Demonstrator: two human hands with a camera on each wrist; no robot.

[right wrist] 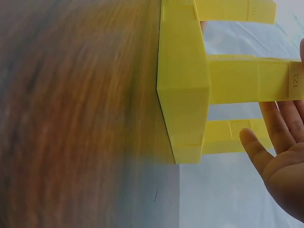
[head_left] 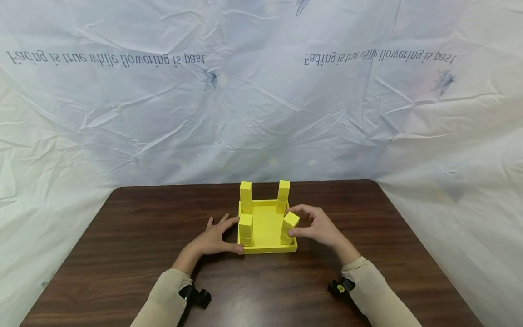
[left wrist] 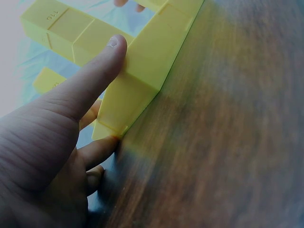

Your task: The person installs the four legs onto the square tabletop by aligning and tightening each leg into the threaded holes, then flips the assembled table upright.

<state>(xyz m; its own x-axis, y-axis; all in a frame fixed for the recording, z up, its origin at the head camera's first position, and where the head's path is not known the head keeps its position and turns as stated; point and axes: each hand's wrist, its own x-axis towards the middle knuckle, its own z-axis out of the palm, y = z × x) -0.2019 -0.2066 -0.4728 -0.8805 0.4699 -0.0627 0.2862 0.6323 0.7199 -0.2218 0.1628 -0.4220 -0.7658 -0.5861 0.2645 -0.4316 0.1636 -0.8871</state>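
Observation:
A shallow yellow tray (head_left: 265,250) lies on the table with a yellow block post at each corner. My left hand (head_left: 210,238) rests against its front left corner, the straight thumb pressed on the front wall and the fingers spread along the left side. My right hand (head_left: 318,226) grips the front right post (head_left: 289,225) near its top, between thumb and fingers. That post leans to the right in the head view. In the right wrist view this post (right wrist: 237,80) bears the number 123. The front left post (head_left: 245,229) stands upright beside my left fingers.
Two more yellow posts, the back left one (head_left: 246,195) and the back right one (head_left: 283,195), rise at the far corners. The dark wooden table (head_left: 143,236) ends just behind the tray. A pale printed sheet (head_left: 261,113) hangs behind and beside it.

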